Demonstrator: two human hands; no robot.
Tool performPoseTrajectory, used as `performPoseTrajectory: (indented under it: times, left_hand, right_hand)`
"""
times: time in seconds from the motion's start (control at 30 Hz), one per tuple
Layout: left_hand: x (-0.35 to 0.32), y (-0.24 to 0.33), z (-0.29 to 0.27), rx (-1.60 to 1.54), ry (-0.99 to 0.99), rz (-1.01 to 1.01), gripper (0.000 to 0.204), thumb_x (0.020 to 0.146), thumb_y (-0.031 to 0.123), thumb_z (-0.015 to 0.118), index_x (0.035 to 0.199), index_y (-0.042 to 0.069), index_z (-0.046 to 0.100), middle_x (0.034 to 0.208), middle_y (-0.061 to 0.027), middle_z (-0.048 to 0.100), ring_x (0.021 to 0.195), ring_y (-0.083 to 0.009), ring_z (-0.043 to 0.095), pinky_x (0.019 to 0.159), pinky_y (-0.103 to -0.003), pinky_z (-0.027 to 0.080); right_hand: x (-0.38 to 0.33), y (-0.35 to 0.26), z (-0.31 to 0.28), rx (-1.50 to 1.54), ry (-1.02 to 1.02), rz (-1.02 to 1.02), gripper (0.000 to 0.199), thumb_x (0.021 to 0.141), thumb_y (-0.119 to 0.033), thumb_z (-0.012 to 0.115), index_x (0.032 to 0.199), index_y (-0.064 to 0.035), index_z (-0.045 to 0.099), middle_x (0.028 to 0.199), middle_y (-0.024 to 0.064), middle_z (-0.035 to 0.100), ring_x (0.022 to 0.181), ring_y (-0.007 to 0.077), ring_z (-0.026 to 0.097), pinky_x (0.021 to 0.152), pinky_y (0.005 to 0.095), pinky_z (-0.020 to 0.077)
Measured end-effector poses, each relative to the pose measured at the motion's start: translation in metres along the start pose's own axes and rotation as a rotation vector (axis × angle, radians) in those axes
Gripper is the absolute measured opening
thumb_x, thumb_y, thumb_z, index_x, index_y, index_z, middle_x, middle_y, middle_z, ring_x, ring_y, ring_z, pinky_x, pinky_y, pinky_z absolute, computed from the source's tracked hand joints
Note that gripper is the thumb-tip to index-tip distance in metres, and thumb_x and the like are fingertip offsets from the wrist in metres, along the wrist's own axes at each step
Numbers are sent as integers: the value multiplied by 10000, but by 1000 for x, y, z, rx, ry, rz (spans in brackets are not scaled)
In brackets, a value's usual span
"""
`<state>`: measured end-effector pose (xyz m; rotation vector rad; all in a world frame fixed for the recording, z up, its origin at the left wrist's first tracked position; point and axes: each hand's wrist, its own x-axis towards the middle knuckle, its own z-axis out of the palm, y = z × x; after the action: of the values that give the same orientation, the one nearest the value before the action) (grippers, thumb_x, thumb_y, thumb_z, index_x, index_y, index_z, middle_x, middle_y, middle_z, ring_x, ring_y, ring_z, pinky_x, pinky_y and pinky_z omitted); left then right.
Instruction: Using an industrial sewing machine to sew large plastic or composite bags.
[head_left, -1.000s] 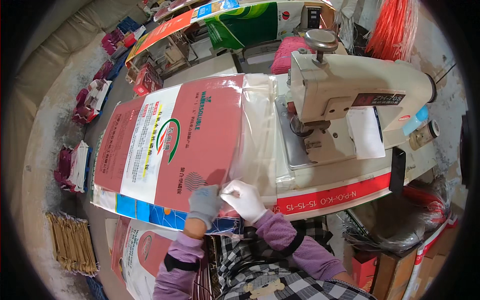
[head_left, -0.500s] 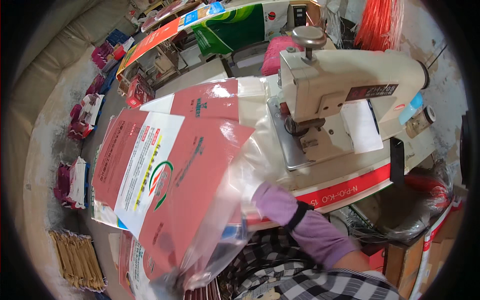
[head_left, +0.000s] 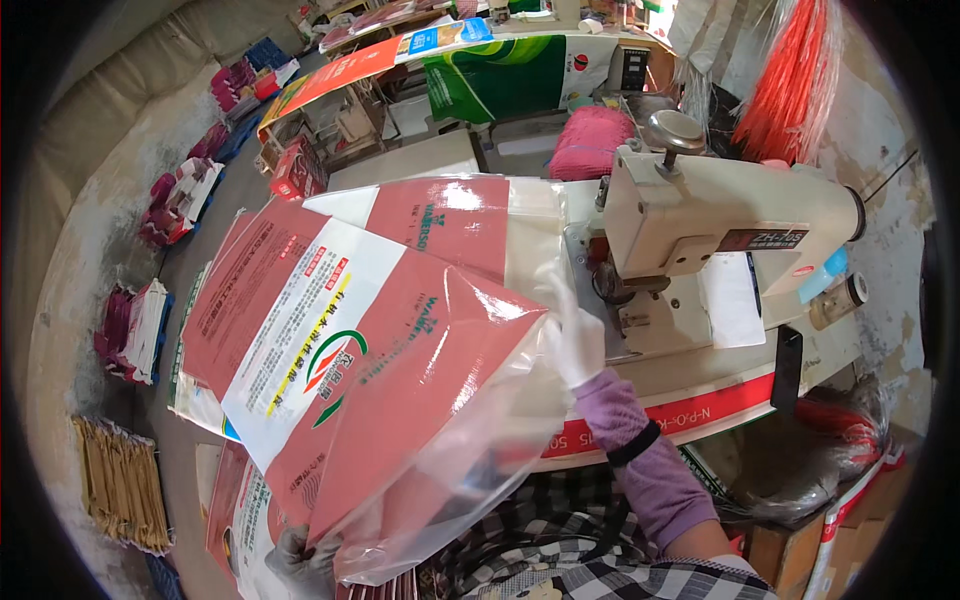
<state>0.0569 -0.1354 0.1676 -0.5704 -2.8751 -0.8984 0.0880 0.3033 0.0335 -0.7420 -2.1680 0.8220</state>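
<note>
A red and white printed woven bag [head_left: 385, 370] lies slantwise over a pile of similar bags, and a clear plastic liner [head_left: 450, 470] sticks out along its near right edge. My left hand [head_left: 303, 560], in a grey glove, is closed on the bag's lower corner. My right hand [head_left: 578, 340], in a white glove with a purple sleeve, is at the bag's right corner, closed on the liner edge there. Its fingertips are slightly blurred against the pale plastic. Just beyond that hand stands a cream sewing machine [head_left: 700, 215].
A pink thread cone [head_left: 592, 140] sits behind the machine, and red strands [head_left: 795, 90] hang at the far right. A red box [head_left: 298, 170] stands past the bag pile. Folded stacks [head_left: 135, 330] line the left wall. A black bracket [head_left: 787, 365] juts from the table's front edge.
My right hand has moved right and away from me, drawing the bag's right corner and liner toward the machine. My left hand now shows more clearly at the lower corner. The view has shifted slightly.
</note>
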Motion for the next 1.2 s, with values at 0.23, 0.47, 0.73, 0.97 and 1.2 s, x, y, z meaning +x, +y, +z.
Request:
performPoseTrajectory:
  times: [0.23,0.47,0.73,0.97,1.2]
  left_hand:
    - [-31,-72,1,-145,-127,160,282,856,27,653,1135,43,693,771,-47,674,606,-157,564,580,-277,477]
    - [338,-43,-33,-560,529,112,424,960,307,517,1318,80,494,1196,-87,589,1051,-235,583,965,-361,443]
    - [290,230,317,-174,-406,1215,207,753,54,627,926,134,707,890,-51,704,830,-262,669,751,-310,536]
    - [240,249,400,145,-443,1293,174,739,129,623,881,171,713,764,-53,671,733,-265,676,671,-381,546]
    - [245,252,357,504,-355,1372,222,848,251,561,952,113,700,983,-93,698,940,-252,654,792,-363,509]
  right_hand:
    - [48,-13,-20,-164,-156,-889,406,667,-146,665,1062,-68,614,993,90,632,990,271,589,844,394,472]
    - [-111,-193,-36,375,-113,-709,202,776,-267,611,779,-69,571,578,68,512,492,217,539,486,378,455]
    - [-249,16,-125,502,104,757,417,804,-72,625,1217,-19,631,945,145,704,830,136,661,750,280,513]
    - [-296,46,-157,-80,-209,400,409,773,-118,637,1169,-198,698,601,144,545,534,287,562,509,369,434]
    - [-295,13,-165,739,-211,863,309,946,-211,603,1186,-23,658,938,93,717,785,123,659,719,293,538]
